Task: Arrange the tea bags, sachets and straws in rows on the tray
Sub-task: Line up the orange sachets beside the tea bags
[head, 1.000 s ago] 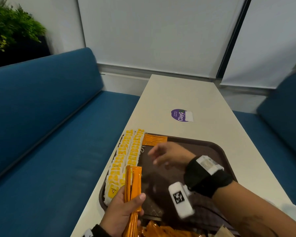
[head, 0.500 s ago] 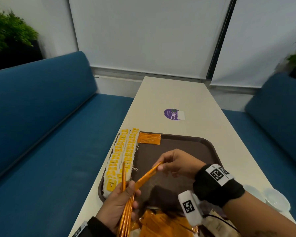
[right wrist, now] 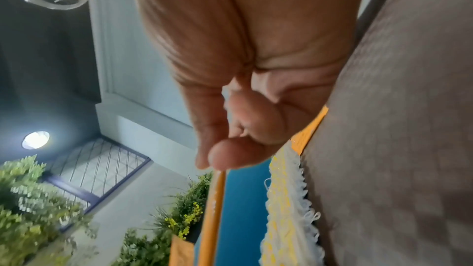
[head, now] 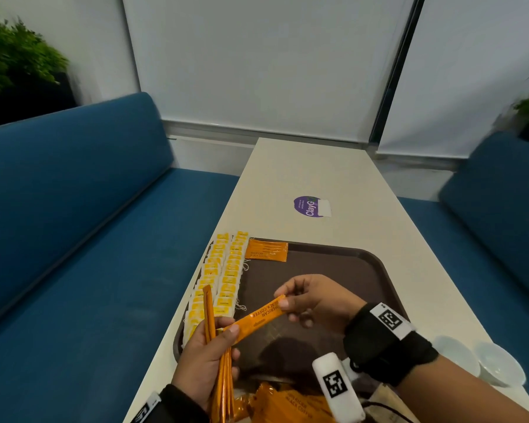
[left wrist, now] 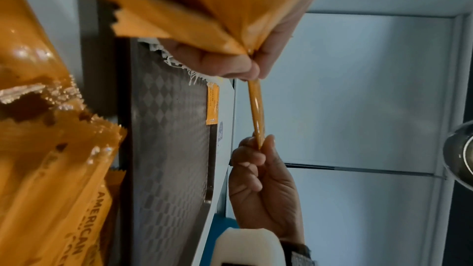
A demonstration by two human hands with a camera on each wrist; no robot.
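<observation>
A brown tray [head: 367, 264] lies on the long white table. Two rows of yellow tea bags [head: 226, 270] run along its left edge, and several orange coffee sachets [head: 267, 250] lie side by side at its far left corner. My left hand [head: 205, 358] grips a bunch of orange sachet sticks [head: 222, 383] upright over the tray's near left corner. My right hand [head: 310, 297] pinches the far end of one orange sachet [head: 257, 319] [left wrist: 256, 112] [right wrist: 213, 215], whose near end is still under my left thumb. More orange sachets [head: 287, 404] lie in a loose heap at the tray's near edge.
Blue benches [head: 74, 239] flank the table on both sides. A purple sticker [head: 310, 206] sits on the table beyond the tray. Two small white bowls [head: 483, 361] stand at the near right. Plants [head: 13, 56] stand behind the left bench.
My right hand came back from the tray's far corner and took hold of one sachet from the bunch. It now draws that sachet out to the right.
</observation>
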